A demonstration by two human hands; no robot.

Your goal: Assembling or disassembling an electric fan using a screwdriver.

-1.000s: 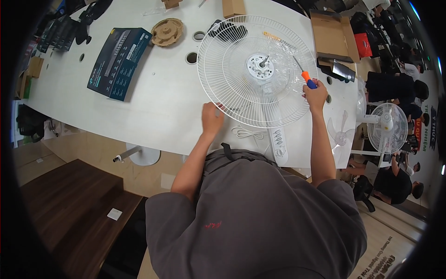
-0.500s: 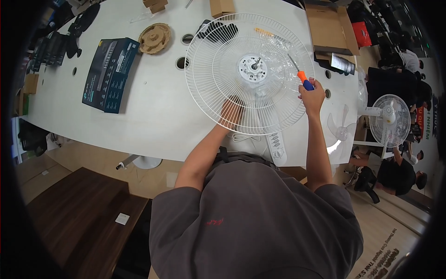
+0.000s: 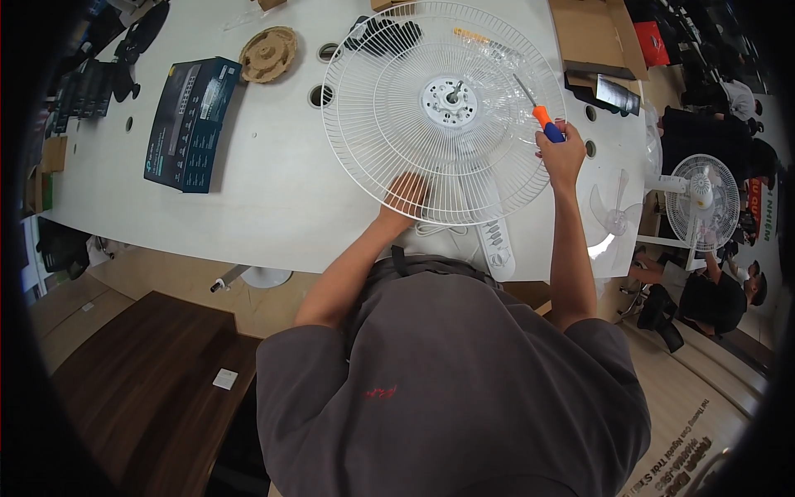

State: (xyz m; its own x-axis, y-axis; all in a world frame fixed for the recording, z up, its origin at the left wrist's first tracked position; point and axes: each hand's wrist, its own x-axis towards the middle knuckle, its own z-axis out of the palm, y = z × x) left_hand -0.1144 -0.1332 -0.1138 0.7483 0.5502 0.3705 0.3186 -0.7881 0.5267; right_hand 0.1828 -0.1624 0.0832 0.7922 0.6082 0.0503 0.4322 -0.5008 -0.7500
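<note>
A round white wire fan grille (image 3: 356, 157) stands in front of me, with a metal shaft (image 3: 455, 93) rising from the white motor plate (image 3: 437, 109) at its centre. My left hand (image 3: 407, 195) is behind the grille's lower left wires, its fingers stretched out and partly hidden. My right hand (image 3: 563, 156), by the grille's right rim, grips a screwdriver (image 3: 542, 116) with an orange and blue handle. Its blade points up and left, over the grille. Under the grille, a white fan stand with a button panel (image 3: 497, 248) and a white cable (image 3: 439, 229) show.
A clear fan blade (image 3: 615, 219) lies at the table's right. A dark box (image 3: 192, 124) and a moulded cardboard piece (image 3: 269, 55) are at left. Behind the grille lie a black item (image 3: 381, 36) and clear plastic. An open carton (image 3: 598, 37) and phone (image 3: 617, 94) sit far right.
The view has shifted slightly, so the table things sit higher in it. My left hand shows lower against the grille, its fingers more visible. My right hand still holds the screwdriver.
</note>
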